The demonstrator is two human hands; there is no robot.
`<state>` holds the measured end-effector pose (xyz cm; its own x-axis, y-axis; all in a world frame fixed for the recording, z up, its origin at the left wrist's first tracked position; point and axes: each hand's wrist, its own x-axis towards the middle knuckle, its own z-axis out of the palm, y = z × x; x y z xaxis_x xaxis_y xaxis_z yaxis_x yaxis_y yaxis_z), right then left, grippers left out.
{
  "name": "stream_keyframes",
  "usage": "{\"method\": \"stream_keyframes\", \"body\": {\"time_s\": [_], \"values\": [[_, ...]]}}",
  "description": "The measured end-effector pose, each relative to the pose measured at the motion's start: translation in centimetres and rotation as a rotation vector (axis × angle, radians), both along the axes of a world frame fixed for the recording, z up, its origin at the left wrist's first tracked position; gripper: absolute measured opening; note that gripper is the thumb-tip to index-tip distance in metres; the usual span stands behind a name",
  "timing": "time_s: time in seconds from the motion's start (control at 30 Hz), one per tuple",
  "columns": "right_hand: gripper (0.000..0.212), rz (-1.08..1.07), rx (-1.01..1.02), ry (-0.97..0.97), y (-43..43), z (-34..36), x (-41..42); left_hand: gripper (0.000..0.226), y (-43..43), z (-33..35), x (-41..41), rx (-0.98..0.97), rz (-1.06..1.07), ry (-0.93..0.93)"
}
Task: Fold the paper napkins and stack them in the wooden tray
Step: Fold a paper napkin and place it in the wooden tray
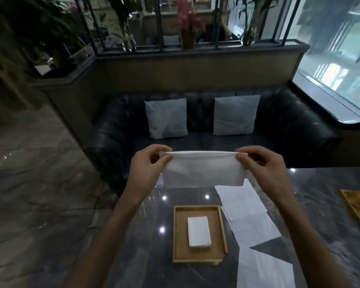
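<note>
A white paper napkin [203, 169], folded over, is held stretched in the air. A small folded white napkin stack [199, 231] lies inside the shallow rectangular wooden tray [178, 231]. Flat unfolded white napkins [249, 213] are spread just right of it.

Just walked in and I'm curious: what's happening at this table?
A person holds a napkin up above the table, left hand and right hand pinching its top corners, apparently mid-fold. A folded stack already lies in the tray. Loose napkins lie spread flat on the table, right of the tray.

Cropped at the right edge: gold tray [359, 210]. Cropped at the bottom: loose napkins [262, 269]. Hidden behind held napkin [203, 169]: part of far edge of worktop [146, 235].
</note>
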<state>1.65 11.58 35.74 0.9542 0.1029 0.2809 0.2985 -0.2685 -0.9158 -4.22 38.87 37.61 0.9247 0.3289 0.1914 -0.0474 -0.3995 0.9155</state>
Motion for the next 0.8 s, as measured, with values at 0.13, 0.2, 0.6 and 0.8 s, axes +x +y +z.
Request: {"method": "stream_keyframes", "body": {"time_s": [0.13, 0.2, 0.6, 0.8], "values": [[0.010, 0.048, -0.029, -0.051, -0.7, 1.6, 0.3, 0.005, -0.9, 1.4, -0.3, 0.132, 0.065, -0.008], [0.007, 0.078, -0.012, -0.073, -0.9, 2.9, 0.5, 0.007, -1.4, 2.4, -0.4, 0.211, 0.088, 0.009], [0.031, 0.544, -0.557, -0.273, 1.5, 13.8, 3.0, 0.058, -5.8, 6.2, 1.4, 0.120, -0.531, 0.095], [0.034, 0.491, -0.609, -0.357, 2.7, 15.4, 4.8, 0.015, -8.9, 4.0, 2.2, -0.403, -0.338, 0.094]]}}
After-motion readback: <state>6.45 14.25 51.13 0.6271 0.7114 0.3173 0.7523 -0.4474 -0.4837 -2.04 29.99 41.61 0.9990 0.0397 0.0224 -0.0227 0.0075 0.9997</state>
